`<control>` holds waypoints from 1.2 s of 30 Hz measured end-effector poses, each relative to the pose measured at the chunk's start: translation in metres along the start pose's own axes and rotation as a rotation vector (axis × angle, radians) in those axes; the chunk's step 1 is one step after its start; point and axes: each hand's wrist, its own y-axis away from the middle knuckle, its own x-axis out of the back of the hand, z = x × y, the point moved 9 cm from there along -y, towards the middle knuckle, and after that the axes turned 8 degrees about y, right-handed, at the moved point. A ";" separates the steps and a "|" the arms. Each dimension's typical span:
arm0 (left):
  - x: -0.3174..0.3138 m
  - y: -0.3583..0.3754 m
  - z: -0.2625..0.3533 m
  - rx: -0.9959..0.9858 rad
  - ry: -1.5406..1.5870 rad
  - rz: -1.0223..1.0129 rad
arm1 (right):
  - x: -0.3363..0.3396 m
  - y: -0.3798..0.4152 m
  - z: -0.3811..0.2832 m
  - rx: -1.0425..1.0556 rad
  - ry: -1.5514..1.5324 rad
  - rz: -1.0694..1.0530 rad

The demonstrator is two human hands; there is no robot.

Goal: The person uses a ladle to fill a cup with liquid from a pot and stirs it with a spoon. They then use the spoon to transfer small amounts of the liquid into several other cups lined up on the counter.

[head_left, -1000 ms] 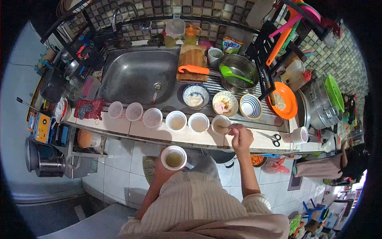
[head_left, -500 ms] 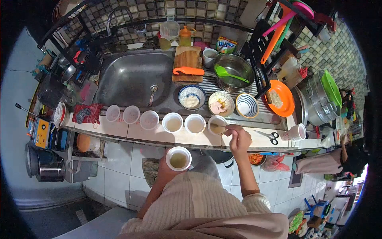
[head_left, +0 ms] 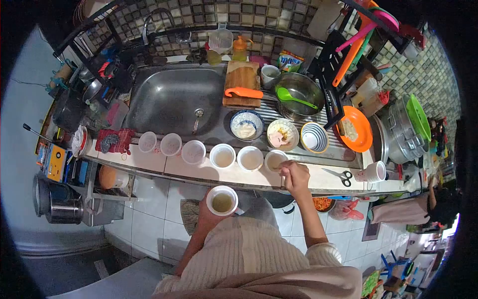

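Left hand [head_left: 209,215] gripped a filled cup [head_left: 222,200] near the body; right hand [head_left: 295,177], fingers pinched, hovered beside the counter cup [head_left: 275,160] ahead.

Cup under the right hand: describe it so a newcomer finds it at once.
Start at the steel sink and drop to the tiled ledge in front, where six cups stand in a row. Take the rightmost cup: it alone has the right hand at its rim.

White cup [head_left: 222,200], yellowish liquid; orange plate [head_left: 356,128]; blue-striped bowl [head_left: 314,137]; green ladle [head_left: 294,96]; red cloth [head_left: 115,140].
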 end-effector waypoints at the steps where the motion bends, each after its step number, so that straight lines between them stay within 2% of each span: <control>1: 0.002 0.000 -0.001 -0.007 -0.016 0.012 | 0.000 -0.002 0.001 0.001 -0.001 0.000; 4: 0.003 0.001 0.001 -0.044 -0.048 0.019 | 0.007 -0.004 0.014 -0.106 0.139 0.109; 9: 0.002 -0.001 -0.004 -0.009 -0.039 0.010 | 0.007 -0.006 0.011 -0.154 0.051 0.103; 12: 0.002 0.001 -0.012 0.014 -0.008 0.003 | 0.043 0.001 0.009 -0.210 -0.026 0.340; 13: 0.001 0.000 -0.014 0.028 0.026 -0.002 | 0.055 0.006 0.006 -0.163 0.049 0.435; 17: -0.003 -0.005 -0.002 -0.007 -0.033 -0.011 | 0.081 0.015 0.004 -0.189 -0.171 0.587; 20: -0.013 -0.006 -0.005 0.028 -0.086 -0.042 | 0.092 0.016 -0.003 -0.223 -0.202 0.648; 22: -0.020 -0.008 -0.009 -0.003 -0.098 -0.081 | 0.101 0.026 0.007 -0.338 -0.400 0.826; 24: -0.032 -0.016 0.016 0.015 -0.033 -0.158 | 0.102 0.027 0.011 -0.360 -0.389 0.810; 27: -0.045 -0.017 0.015 0.019 0.005 -0.215 | 0.099 0.034 0.023 -0.402 -0.398 0.805; 31: -0.059 -0.017 0.021 -0.031 0.035 -0.213 | 0.095 0.041 0.040 -0.488 -0.450 0.840; 33: -0.065 -0.017 0.021 -0.048 0.076 -0.208 | 0.090 0.046 0.054 -0.588 -0.569 0.856; 36: -0.075 -0.015 0.018 -0.021 0.111 -0.230 | 0.088 0.048 0.063 -0.623 -0.662 0.887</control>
